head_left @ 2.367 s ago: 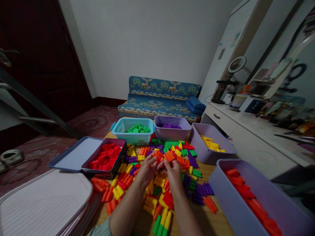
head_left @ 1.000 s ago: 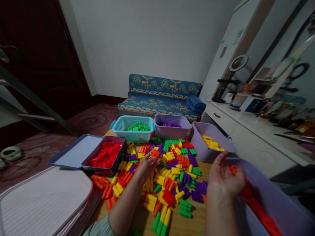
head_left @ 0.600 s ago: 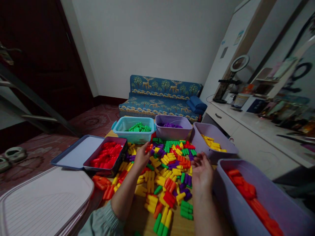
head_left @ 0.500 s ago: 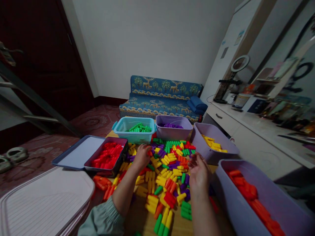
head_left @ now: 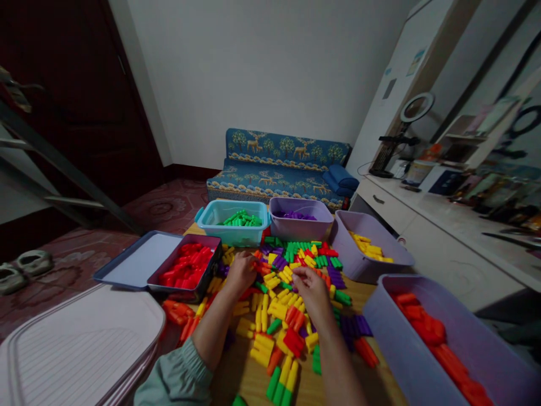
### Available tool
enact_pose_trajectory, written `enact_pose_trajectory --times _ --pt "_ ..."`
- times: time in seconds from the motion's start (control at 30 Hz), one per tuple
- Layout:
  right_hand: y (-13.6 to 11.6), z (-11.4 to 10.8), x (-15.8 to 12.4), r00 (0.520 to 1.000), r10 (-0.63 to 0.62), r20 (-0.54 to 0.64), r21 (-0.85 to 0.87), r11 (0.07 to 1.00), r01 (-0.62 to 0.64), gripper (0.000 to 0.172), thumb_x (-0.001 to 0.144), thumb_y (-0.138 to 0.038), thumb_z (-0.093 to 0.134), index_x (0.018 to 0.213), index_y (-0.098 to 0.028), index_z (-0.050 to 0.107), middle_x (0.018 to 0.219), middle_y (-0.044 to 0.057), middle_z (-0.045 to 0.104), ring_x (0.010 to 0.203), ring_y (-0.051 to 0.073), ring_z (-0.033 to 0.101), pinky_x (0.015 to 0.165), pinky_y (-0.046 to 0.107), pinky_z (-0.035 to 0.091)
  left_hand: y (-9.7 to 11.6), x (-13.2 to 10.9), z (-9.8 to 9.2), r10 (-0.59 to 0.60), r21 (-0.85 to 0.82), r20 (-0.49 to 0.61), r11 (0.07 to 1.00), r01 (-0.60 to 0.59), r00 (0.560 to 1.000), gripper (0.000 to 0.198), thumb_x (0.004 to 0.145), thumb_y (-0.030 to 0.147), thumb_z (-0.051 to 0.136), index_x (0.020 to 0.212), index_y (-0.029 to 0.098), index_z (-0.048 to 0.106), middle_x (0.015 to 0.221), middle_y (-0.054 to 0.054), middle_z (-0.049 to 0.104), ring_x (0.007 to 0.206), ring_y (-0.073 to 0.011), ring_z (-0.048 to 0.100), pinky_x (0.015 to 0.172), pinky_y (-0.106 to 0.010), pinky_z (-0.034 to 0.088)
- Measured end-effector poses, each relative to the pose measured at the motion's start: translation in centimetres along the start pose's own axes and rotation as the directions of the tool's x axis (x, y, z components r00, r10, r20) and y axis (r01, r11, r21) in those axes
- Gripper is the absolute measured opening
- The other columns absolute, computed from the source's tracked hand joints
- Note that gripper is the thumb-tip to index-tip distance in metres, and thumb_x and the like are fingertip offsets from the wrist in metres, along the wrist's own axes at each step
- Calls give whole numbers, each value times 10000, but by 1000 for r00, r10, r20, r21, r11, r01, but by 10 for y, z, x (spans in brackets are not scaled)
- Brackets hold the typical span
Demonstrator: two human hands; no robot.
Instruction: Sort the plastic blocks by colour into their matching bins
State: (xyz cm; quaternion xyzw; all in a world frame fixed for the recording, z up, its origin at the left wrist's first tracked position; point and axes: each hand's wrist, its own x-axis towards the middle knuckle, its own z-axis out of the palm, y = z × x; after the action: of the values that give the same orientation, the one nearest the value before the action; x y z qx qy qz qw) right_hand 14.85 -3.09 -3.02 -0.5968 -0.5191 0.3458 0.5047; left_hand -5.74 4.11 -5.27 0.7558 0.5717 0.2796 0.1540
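A wide pile of bullet-shaped plastic toy blocks in yellow, red, orange, green and purple covers the wooden table. My left hand lies at the pile's left side, fingers curled down by an orange block; the fingertips are partly hidden. Over the middle of the pile, my right hand has thumb and fingers pinched at a yellow block. Just right of that forearm lie purple blocks and a red-orange block.
Behind the pile stand a turquoise bin of green blocks and a purple bin of purple ones. Lilac bins hold yellow and red-orange blocks at right. An open case of red blocks and a white board-like surface are left.
My right hand has moved left from the pile's right edge into its middle, and its open fingers have closed to a pinch. My left hand has shifted only slightly.
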Motion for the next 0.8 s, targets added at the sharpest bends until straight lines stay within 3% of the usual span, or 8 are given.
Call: enact_pose_trajectory --times 0.07,0.1,0.2,0.3,0.37,0.57,0.67,0.8 --pt "-6 -11 -5 993 -32 112 -259 964 61 268 696 -321 629 924 -184 666 880 58 695 720 189 634 696 317 471 5 -5 -3 -68 -289 -81 957 42 994 264 655 140 621 892 183 728 997 -88 674 965 -246 586 892 -344 448" --pt "-10 -16 -8 984 -24 175 -386 918 91 289 666 -281 653 942 -199 674 894 52 700 749 194 638 722 320 462 9 -7 -5 -145 -475 -89 876 86 985 257 643 177 660 890 180 728 961 -86 688 927 -249 605 863 -345 465" --pt "-23 -27 -20 944 87 317 -658 737 153 435 571 -210 722 1003 -236 684 882 39 709 831 227 645 738 316 436 21 -14 -8 -322 -890 104 393 233 941 329 656 262 703 966 154 703 928 -88 712 866 -243 646 780 -339 508" --pt "-28 -24 -29 915 178 361 -749 640 172 517 532 -200 755 1041 -243 674 937 51 705 881 242 642 734 304 423 29 -19 -9 -288 -950 309 -51 308 906 342 735 207 630 1066 123 649 1044 -119 694 935 -231 661 796 -338 536" --pt "-26 -18 -30 914 189 359 -765 620 172 494 533 -193 751 1019 -243 674 978 55 698 897 238 639 737 296 417 32 -21 -9 -264 -920 387 -180 349 884 346 747 145 602 1090 110 629 1102 -139 672 962 -226 667 826 -329 544" --pt "-16 -12 -23 948 163 273 -780 614 119 359 592 -179 685 949 -219 683 909 64 709 865 236 645 720 297 420 34 -26 -6 -201 -878 452 -271 394 869 416 768 156 613 1180 126 570 1232 -145 606 1038 -237 646 871 -329 544" --pt "-17 -13 -17 983 42 181 -652 753 88 147 702 -241 612 818 -196 690 836 66 704 816 222 641 728 307 437 37 -29 -3 -194 -901 417 -216 376 888 532 701 72 637 1218 160 552 1261 -123 596 1043 -224 641 879 -317 534" --pt "-20 -4 -13 995 -96 3 -214 972 94 244 740 -411 625 823 -184 656 791 39 675 733 196 619 683 296 479 42 -32 4 -130 -929 365 -114 352 922 598 651 59 665 1227 186 570 1280 -114 589 1050 -214 629 877 -293 511"
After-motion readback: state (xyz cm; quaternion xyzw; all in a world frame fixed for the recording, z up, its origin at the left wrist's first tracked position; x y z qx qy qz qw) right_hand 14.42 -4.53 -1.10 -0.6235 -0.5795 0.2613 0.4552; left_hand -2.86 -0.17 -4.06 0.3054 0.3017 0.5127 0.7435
